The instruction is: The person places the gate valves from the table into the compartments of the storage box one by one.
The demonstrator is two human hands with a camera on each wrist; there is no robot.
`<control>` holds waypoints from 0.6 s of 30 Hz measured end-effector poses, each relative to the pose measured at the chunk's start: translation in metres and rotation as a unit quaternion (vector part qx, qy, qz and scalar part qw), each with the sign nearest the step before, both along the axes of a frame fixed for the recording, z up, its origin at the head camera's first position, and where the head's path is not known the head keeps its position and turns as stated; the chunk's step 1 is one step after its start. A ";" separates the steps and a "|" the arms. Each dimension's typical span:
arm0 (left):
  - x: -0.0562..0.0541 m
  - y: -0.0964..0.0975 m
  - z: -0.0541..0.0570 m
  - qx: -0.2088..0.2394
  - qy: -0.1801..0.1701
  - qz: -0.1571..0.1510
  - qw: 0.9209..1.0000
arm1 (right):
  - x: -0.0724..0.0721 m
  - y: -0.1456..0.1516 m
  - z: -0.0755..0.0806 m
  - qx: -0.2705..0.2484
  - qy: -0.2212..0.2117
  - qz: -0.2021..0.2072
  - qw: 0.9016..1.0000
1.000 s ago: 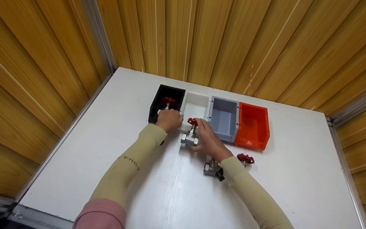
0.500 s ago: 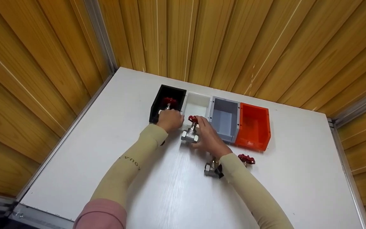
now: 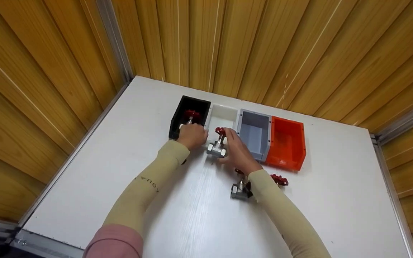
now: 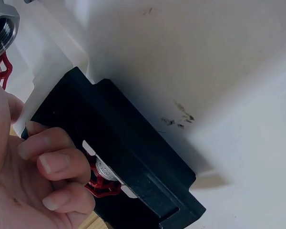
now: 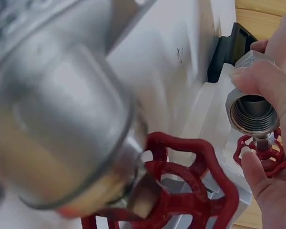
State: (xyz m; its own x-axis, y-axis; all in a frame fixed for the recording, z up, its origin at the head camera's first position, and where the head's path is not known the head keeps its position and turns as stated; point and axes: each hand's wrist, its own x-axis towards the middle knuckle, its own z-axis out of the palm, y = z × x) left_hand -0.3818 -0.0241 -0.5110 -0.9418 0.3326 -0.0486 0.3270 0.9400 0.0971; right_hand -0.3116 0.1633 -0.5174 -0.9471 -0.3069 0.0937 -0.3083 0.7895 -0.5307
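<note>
My right hand (image 3: 240, 154) grips a metal gate valve (image 3: 216, 150) with a red handwheel, held upright before the white bin (image 3: 223, 120). In the right wrist view, the thumb lies on the body of this valve (image 5: 252, 114), beside its threaded opening. My left hand (image 3: 192, 137) is at the front of the black bin (image 3: 174, 123), its fingers curled at the bin's edge in the left wrist view. Inside the black bin is another valve, its red handwheel (image 4: 105, 183) showing behind the front wall; the rest of it is mostly hidden.
Right of the white bin, a grey bin (image 3: 253, 134) and an orange bin (image 3: 286, 138) continue the row. Under my right forearm a valve (image 3: 240, 191) stands on the white table (image 3: 177, 222), with another red handwheel (image 3: 280, 180) beyond the sleeve. Wood-panelled walls (image 3: 249, 46) enclose the table.
My right hand has raised the valve slightly and brought it closer to the white bin. At the black bin, my left hand keeps its place.
</note>
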 end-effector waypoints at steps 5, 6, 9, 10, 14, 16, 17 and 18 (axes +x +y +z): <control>-0.001 -0.001 -0.001 0.002 -0.002 -0.001 1.000 | -0.003 0.000 0.000 -0.003 -0.006 -0.005 1.000; -0.001 -0.001 0.000 0.001 -0.004 -0.002 1.000 | -0.004 0.000 0.000 -0.003 -0.005 -0.006 1.000; 0.000 -0.001 0.000 0.002 -0.004 -0.004 1.000 | -0.007 0.000 0.001 -0.001 0.002 -0.005 1.000; 0.001 -0.001 0.000 0.005 -0.001 -0.004 1.000 | -0.008 0.000 0.001 -0.001 0.004 -0.006 1.000; 0.002 -0.002 0.001 0.005 0.001 -0.004 1.000 | -0.013 0.001 0.002 0.004 0.011 -0.005 1.000; 0.002 -0.002 0.001 0.006 -0.002 -0.002 1.000 | -0.015 0.001 0.002 0.004 0.012 -0.005 1.000; 0.002 -0.002 0.000 0.004 -0.005 -0.001 1.000 | -0.016 0.001 0.002 0.005 0.014 -0.005 1.000; 0.001 -0.001 0.000 0.005 -0.006 0.000 1.000 | -0.017 0.001 0.003 0.004 0.017 -0.004 1.000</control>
State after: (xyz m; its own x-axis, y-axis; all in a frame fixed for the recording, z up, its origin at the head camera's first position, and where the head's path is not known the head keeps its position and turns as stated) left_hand -0.3805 -0.0255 -0.5109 -0.9408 0.3340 -0.0570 0.3265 0.9386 0.1111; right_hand -0.3289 0.1645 -0.5148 -0.9459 -0.3004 0.1228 -0.3196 0.7959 -0.5142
